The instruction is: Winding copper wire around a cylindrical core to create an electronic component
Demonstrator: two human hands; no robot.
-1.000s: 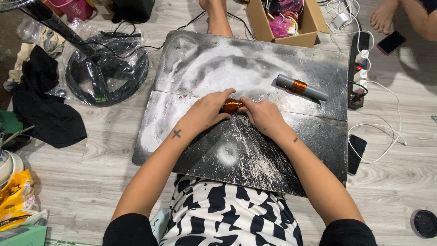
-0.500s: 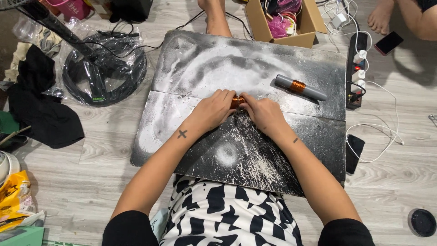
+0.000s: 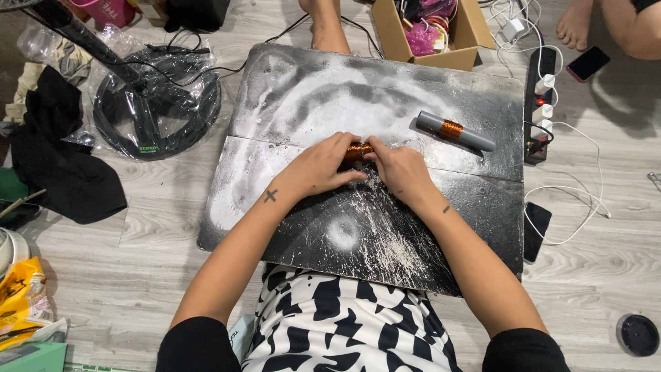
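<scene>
On a black board (image 3: 454, 200) dusted with white powder, my left hand (image 3: 318, 167) and my right hand (image 3: 401, 169) meet over a short rod wound with copper wire (image 3: 358, 150). Both hands grip it, fingers curled around its ends, so only the copper middle shows. A second grey rod with a copper coil (image 3: 455, 131) lies free on the board, up and to the right of my right hand.
A fan base wrapped in plastic (image 3: 157, 110) lies at the left with black cloth (image 3: 58, 162). A cardboard box (image 3: 434, 31) sits at the top. A power strip (image 3: 540, 103), white cables and two phones (image 3: 537, 231) lie at the right. Another person's feet (image 3: 575, 27) are nearby.
Both hands with the copper-wound rod have shifted slightly up the board, and the fingers have closed tighter around it. The grey rod has not moved.
</scene>
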